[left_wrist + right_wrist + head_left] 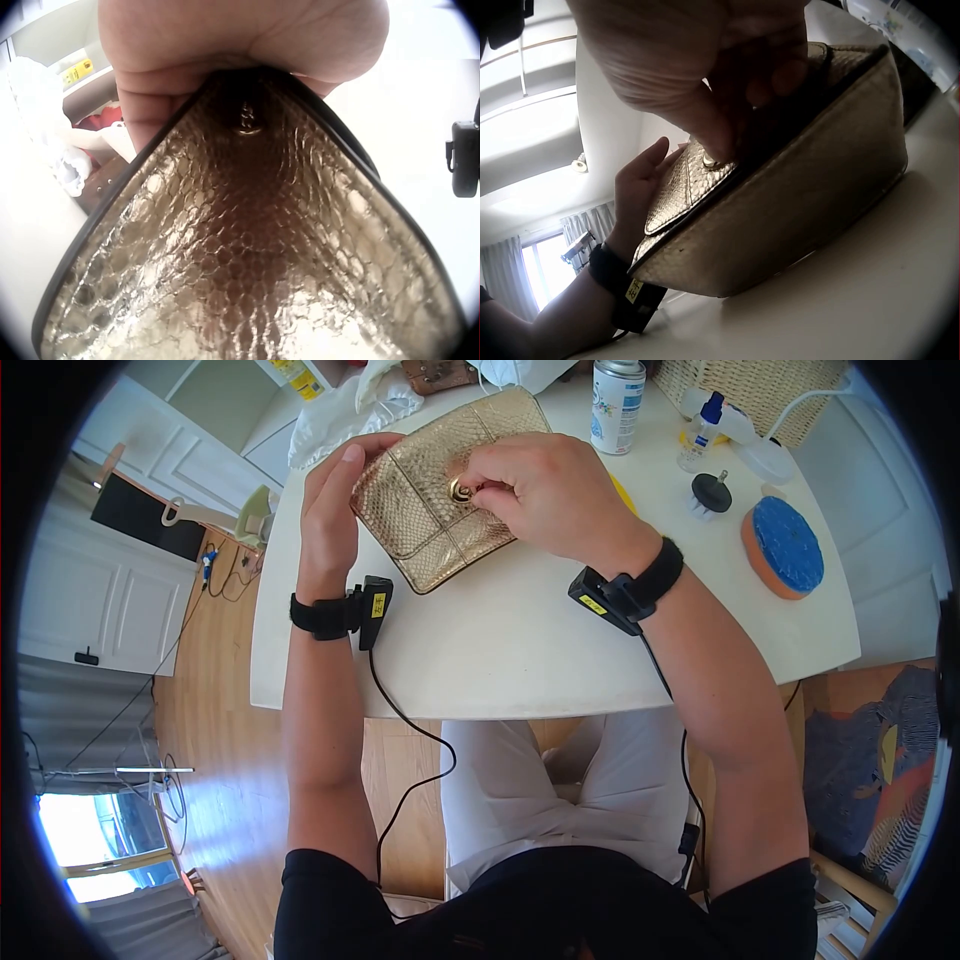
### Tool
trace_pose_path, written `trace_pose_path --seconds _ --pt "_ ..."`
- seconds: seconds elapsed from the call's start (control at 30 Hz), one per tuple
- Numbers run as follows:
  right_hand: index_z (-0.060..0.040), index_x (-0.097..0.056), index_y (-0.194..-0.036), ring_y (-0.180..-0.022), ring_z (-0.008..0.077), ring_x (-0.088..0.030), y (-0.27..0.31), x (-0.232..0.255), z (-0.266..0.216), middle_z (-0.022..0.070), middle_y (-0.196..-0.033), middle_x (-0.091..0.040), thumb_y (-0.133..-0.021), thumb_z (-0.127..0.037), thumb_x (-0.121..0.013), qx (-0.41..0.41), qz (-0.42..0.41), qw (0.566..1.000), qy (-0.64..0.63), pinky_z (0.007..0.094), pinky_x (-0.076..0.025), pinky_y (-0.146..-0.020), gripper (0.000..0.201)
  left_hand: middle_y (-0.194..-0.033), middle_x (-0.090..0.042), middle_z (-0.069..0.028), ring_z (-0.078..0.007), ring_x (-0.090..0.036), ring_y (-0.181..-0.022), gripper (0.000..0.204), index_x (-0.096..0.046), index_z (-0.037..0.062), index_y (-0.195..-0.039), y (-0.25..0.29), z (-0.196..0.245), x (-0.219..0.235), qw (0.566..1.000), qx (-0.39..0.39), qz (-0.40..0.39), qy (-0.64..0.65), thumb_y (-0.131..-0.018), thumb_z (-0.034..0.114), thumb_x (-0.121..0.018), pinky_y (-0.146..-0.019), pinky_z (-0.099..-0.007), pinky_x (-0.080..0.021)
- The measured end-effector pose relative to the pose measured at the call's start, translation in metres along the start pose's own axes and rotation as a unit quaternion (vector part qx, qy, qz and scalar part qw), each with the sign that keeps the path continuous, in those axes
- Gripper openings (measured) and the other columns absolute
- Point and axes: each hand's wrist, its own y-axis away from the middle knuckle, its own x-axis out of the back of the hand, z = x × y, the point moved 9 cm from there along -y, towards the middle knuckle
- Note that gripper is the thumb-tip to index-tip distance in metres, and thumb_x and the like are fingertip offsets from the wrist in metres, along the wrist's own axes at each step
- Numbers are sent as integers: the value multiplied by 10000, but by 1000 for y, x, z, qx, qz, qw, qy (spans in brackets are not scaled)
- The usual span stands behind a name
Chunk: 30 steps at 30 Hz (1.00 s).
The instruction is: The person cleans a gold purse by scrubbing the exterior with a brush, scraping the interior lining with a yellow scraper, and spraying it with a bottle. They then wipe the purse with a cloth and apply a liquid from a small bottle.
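Note:
A gold bag [420,510] with a scaly texture and dark edging is held tilted over the white table. My left hand [335,505] grips its left end, the thumb on the front and the fingers behind. My right hand [550,490] pinches at the round gold clasp [460,490] on the front flap with thumb and fingers. In the left wrist view the bag's folded side [247,247] spreads below my left palm [240,37]. The right wrist view shows my right thumb and fingers [712,135] at the clasp, partly in shadow.
On the white table [480,660] stand a spray can [616,405], a small blue-capped bottle [702,432], a black-topped object [711,494] and a blue and orange round block [785,548]. A wicker basket [760,390] and white cloth [345,420] lie at the back.

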Motion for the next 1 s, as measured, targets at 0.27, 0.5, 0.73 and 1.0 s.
trace_pose_path --seconds 0.27,0.5,0.73,1.0 --pt "-110 -709 -879 -779 286 -676 -1 0 2 58 -817 -707 -818 -138 -702 -1 -3 1000 -12 403 -536 -677 68 -1141 -698 -139 -199 -636 -1066 468 -645 -88 -1197 0 1 0 1000 -4 1 20 -1042 292 -418 -983 -306 -454" --pt "-77 -702 -874 -767 289 -665 -1 -1 1 80 -815 -695 -808 -134 -747 12 -1 1000 -4 387 -532 -675 98 -1147 -695 -143 -197 -635 -1071 474 -640 -92 -1202 -1 -1 0 1000 -2 -6 30 -1043 292 -411 -984 -307 -453" --pt "-121 -692 -841 -757 291 -684 -3 -3 0 55 -771 -701 -839 -198 -691 4 -9 1000 9 423 -535 -654 77 -1151 -692 -151 -207 -634 -1079 475 -636 -95 -1203 0 -1 -1 999 -2 -8 43 -1042 285 -402 -992 -314 -451" --pt "-95 -666 -816 -745 308 -674 0 3 -1 77 -756 -681 -799 -192 -712 -41 4 999 6 431 -535 -637 109 -1149 -696 -153 -212 -637 -1077 475 -641 -94 -1197 0 0 0 1000 -1 3 26 -1038 286 -405 -995 -317 -448"
